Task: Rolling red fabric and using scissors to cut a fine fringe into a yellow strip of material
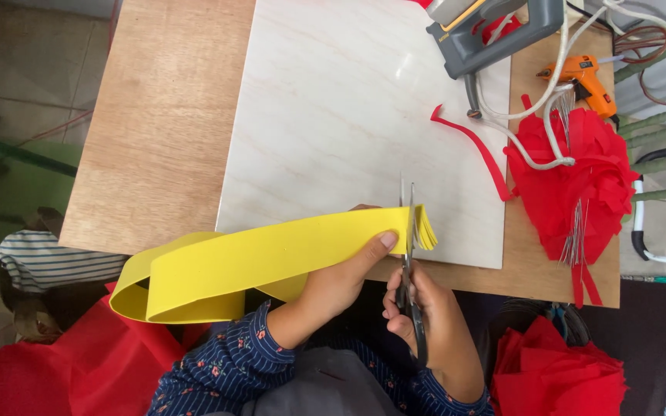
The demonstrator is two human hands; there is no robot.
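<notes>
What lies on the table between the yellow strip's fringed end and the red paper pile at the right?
In the head view, a loose red strip lies between the yellow strip and the red paper pile, on the white board.

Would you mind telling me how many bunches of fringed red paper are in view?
2. One red bunch lies on the wooden table at the right, beside the orange glue gun. The other bunch sits below the table edge at lower right. More may be hidden out of frame.
</notes>
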